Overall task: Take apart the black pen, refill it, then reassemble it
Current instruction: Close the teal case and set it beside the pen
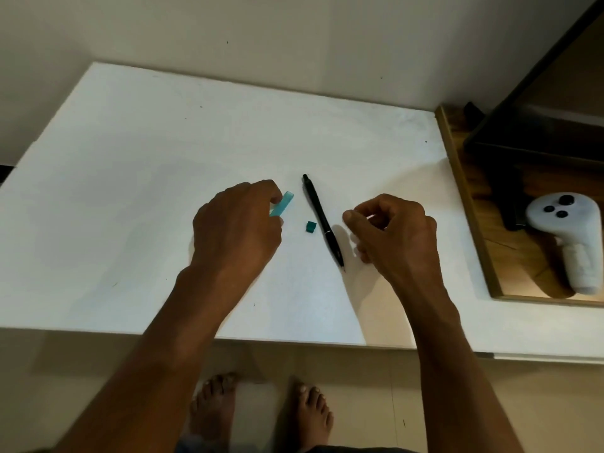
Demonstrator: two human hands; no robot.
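The black pen [323, 220] lies whole on the white table [130, 191], slanting from upper left to its tip at lower right. My left hand [235, 227] grips a translucent teal case [282, 203] between thumb and fingers, left of the pen. A small dark teal cap [311, 226] sits on the table between the case and the pen. My right hand [390, 232] hovers just right of the pen with fingers curled and thumb pinched to forefinger; I cannot tell whether anything thin is held in the pinch.
A wooden tray [470, 204] at the right holds a white controller [568, 237] and a dark box [536, 125]. The table's front edge runs below my forearms, with my bare feet [261, 416] on the floor beneath. A wall stands behind the table.
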